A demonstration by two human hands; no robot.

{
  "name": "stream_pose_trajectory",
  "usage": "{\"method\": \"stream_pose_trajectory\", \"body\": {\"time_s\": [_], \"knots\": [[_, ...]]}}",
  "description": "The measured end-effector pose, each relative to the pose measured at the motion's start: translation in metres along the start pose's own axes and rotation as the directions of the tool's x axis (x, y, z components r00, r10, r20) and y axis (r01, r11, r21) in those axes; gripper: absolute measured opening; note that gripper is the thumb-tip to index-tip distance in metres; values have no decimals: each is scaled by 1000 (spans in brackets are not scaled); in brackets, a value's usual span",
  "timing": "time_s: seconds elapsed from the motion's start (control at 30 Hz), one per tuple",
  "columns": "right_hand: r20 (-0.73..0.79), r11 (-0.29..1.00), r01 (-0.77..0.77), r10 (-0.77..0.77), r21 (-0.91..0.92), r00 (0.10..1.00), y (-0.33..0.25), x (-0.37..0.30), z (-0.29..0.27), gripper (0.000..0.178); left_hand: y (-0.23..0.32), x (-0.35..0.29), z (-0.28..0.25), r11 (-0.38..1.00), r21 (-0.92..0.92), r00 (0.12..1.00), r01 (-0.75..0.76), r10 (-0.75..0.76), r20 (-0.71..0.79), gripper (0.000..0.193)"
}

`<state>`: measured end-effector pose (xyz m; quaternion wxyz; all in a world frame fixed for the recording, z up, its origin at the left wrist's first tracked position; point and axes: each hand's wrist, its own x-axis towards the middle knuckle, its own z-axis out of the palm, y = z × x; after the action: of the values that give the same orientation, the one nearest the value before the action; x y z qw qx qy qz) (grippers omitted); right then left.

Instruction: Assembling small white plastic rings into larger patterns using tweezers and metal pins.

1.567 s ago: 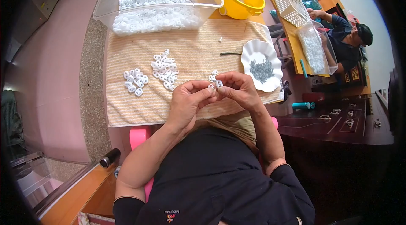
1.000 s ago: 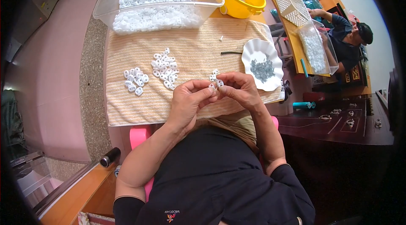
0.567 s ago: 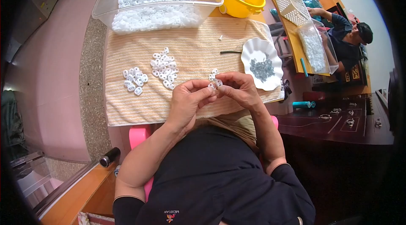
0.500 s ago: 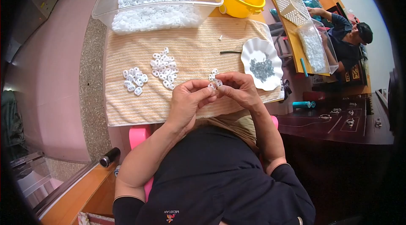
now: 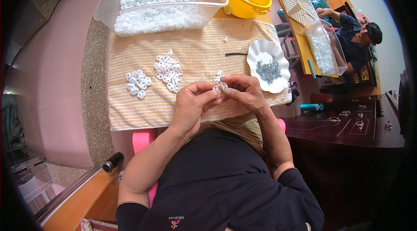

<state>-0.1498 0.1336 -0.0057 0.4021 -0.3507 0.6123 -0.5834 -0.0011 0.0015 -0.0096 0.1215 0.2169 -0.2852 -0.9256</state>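
My left hand (image 5: 194,102) pinches a small white plastic piece (image 5: 216,88) between thumb and fingertips. In the fingertips of my right hand (image 5: 246,94) is another white two-holed plastic piece (image 5: 224,85), and the two pieces meet or nearly touch. A few more white pieces (image 5: 219,75) lie on the striped towel (image 5: 197,64) just beyond my fingers. To the left on the towel are a larger loose pile of two-holed pieces (image 5: 168,70) and a smaller one (image 5: 138,82). A scalloped white plate (image 5: 256,48) at the right holds many tiny grey parts, too small to name.
A clear bin (image 5: 106,11) full of white pieces stands at the far left, beside a yellow tub (image 5: 249,7). A thin black stick (image 5: 236,54) lies near the plate. Another person (image 5: 352,35) sits at a side table with a similar bin (image 5: 341,57).
Almost nothing differs. Both hands keep their pinch close together, and the whole view has shifted very slightly.
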Motion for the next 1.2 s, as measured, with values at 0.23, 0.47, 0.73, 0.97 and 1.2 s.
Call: {"method": "stream_pose_trajectory", "body": {"time_s": [0.23,0.47,0.73,0.97,1.2], "knots": [[8,1000,13,-13,-3,1000,2,1,-1,29,1,-1,1,1000,4,1000,1,-1,5,15],[16,999,1,-1,32,1000,1,1,0,29,0,0,0,1000,0,1000,0,0,5,15],[43,999,0,-1,39,999,-1,1,3,28,-2,0,0,1000,4,1000,5,-5,0,15],[42,998,12,-14,65,999,-1,1,6,28,-4,1,-1,1000,6,1000,3,-3,-6,15],[59,995,-8,2,96,998,2,1,3,29,-3,0,-1,1000,-8,1000,21,-21,4,15]]}}
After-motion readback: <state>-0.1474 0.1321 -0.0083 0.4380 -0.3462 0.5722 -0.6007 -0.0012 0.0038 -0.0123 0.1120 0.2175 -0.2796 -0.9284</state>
